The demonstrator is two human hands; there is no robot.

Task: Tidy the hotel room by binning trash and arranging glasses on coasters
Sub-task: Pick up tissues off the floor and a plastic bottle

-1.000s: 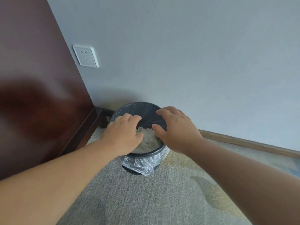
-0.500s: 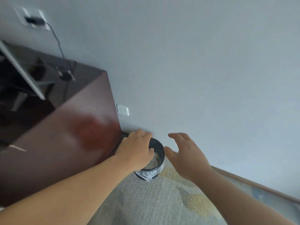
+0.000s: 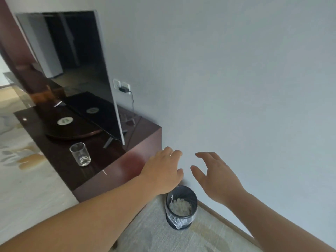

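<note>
Trash [image 3: 180, 206], white and crumpled, lies in one dark, plastic-lined bin [image 3: 181, 220] on the carpet [image 3: 154, 233] beside the cabinet's [image 3: 116, 171] right end; one clear glass [image 3: 80, 154] stands upright near its front edge; one coaster [image 3: 65, 121] rests on the tray [image 3: 54, 130]; left hand [image 3: 161, 171] and right hand [image 3: 216, 177] hover empty, fingers loosely spread

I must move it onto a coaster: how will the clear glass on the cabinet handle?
The glass looks empty, so probably light. Its smooth clear wall is likely slippery and breakable. Taller than wide and tapering downward, it could tip if pushed high.
</note>
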